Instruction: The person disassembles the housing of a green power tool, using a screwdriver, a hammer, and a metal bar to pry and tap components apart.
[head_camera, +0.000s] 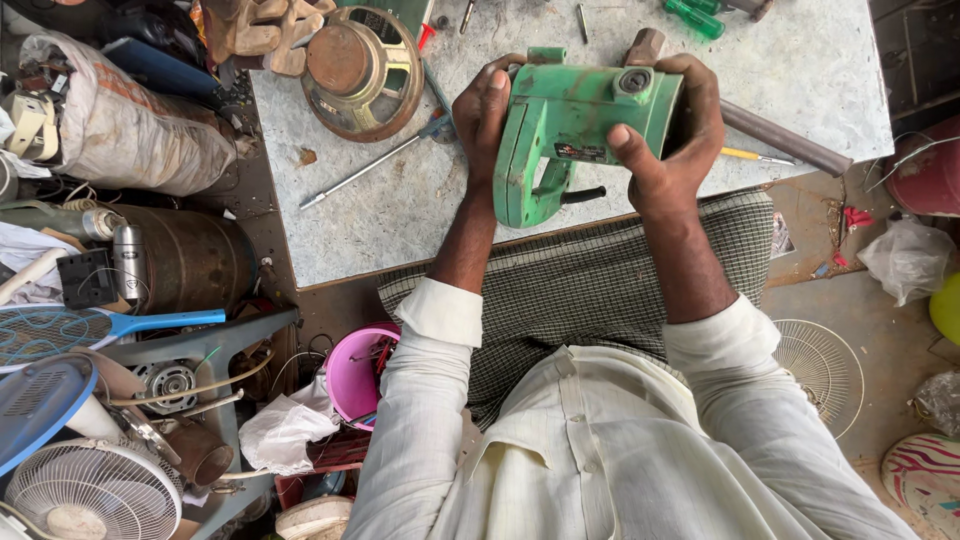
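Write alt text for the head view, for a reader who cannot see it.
Seen from above, a person's left hand and right hand grip a worn green plastic power tool body over a speckled grey worktable. On the table lie a rusty round speaker cone, a long metal screwdriver and a dark metal pipe.

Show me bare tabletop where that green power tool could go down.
Bare table lies right of the green power tool, above the metal pipe; another patch sits below the long screwdriver. The far-left corner is crowded by the speaker.
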